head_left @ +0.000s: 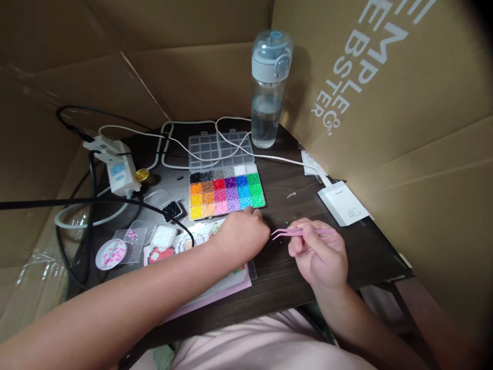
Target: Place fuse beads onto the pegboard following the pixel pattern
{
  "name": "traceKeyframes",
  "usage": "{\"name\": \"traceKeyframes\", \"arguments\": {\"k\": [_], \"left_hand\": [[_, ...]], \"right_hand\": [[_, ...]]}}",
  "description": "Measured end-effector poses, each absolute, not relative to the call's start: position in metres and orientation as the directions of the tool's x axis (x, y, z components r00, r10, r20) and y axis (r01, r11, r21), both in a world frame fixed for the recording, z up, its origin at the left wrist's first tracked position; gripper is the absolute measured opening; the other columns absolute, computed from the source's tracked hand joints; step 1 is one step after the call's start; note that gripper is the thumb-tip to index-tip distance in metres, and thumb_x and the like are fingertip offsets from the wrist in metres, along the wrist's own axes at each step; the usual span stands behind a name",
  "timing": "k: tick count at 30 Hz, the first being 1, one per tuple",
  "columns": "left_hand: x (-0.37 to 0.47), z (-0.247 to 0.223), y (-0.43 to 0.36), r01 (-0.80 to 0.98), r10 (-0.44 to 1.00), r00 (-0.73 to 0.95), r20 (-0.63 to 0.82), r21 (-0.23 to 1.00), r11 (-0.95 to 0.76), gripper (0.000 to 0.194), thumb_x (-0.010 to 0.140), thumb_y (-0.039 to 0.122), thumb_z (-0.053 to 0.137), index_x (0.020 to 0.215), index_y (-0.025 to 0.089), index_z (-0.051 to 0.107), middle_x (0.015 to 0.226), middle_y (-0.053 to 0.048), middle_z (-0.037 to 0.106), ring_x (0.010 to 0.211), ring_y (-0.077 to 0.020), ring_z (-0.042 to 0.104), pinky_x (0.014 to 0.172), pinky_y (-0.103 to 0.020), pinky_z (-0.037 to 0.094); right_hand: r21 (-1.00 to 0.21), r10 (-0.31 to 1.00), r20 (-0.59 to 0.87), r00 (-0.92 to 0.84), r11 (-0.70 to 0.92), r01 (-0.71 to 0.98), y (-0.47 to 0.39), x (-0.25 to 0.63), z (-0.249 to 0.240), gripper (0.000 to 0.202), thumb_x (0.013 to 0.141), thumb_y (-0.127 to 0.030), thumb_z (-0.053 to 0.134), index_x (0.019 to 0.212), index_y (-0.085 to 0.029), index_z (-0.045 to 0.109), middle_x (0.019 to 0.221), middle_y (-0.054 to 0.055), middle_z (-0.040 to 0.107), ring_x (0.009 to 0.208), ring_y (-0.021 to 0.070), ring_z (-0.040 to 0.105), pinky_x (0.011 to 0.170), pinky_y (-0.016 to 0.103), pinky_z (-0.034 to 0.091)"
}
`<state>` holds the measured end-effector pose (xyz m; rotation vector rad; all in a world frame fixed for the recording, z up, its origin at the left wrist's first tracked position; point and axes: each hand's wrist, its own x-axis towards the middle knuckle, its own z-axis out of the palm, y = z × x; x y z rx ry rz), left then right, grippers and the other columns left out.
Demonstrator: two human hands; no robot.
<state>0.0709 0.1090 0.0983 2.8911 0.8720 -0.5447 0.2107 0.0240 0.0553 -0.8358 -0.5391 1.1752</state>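
"How did you have your fingers?"

"Your right hand (321, 257) gripped the pink tweezers (295, 233), thumb across them, over the table's right half. Your left hand (246, 231) was curled by the near right corner of the bead case (211, 215); I couldn't tell whether it pinched anything."

"What could have gone wrong for you?"

"A jerk of your left wrist, I judged, could have jolted the open case and mixed its colours; a loosened thumb could have let the tweezers twist."

"Which way did they point?"

"Left, towards your left hand: long axis left to right, bent tips slightly apart. Beyond, the water bottle (269, 92) stood upright, far."
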Motion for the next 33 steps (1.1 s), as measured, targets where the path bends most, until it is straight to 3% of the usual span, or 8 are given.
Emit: {"name": "traceKeyframes", "arguments": {"k": [11,18,27,33], "left_hand": [[0.078,0.095,0.105,0.472,0.454,0.826,-0.334,-0.032,-0.881,0.024,0.091,0.007,0.050,0.083,0.009,0.073,0.082,-0.019,0.069,0.083,-0.0305,0.066,0.059,-0.035,0.049],[0.072,0.088,0.105,0.533,0.515,0.805,-0.294,-0.024,-0.846,0.025,0.092,0.005,0.044,0.091,0.007,0.069,0.084,-0.018,0.067,0.082,-0.0306,0.066,0.059,-0.036,0.051],[0.047,0.083,0.116,0.627,0.586,0.767,-0.259,0.112,-0.771,0.024,0.096,0.014,0.046,0.098,0.012,0.070,0.093,-0.011,0.069,0.091,-0.0248,0.066,0.078,-0.036,0.054],[0.045,0.084,0.120,0.666,0.618,0.742,-0.262,0.178,-0.724,0.024,0.097,0.016,0.048,0.101,0.013,0.072,0.093,-0.011,0.070,0.091,-0.0226,0.068,0.079,-0.033,0.054]], "right_hand": [[-0.822,0.914,-0.110,0.392,0.138,-0.553,0.018,0.224,0.049,0.011,0.081,-0.028,0.078,0.077,-0.017,0.079,0.058,0.002,0.067,0.044,0.0094,0.057,0.042,0.020,0.047],[-0.807,0.903,-0.156,0.400,0.116,-0.578,0.019,0.226,0.048,0.012,0.078,-0.028,0.080,0.075,-0.017,0.077,0.056,0.001,0.064,0.044,0.0090,0.056,0.041,0.020,0.047],[-0.791,0.897,-0.209,0.390,0.079,-0.607,0.024,0.226,0.047,0.016,0.075,-0.031,0.081,0.072,-0.017,0.076,0.054,0.001,0.063,0.044,0.0090,0.055,0.041,0.020,0.047],[-0.796,0.904,-0.204,0.375,0.069,-0.601,0.023,0.226,0.045,0.016,0.077,-0.031,0.080,0.070,-0.017,0.074,0.056,0.001,0.064,0.044,0.0088,0.054,0.041,0.020,0.046]]}}
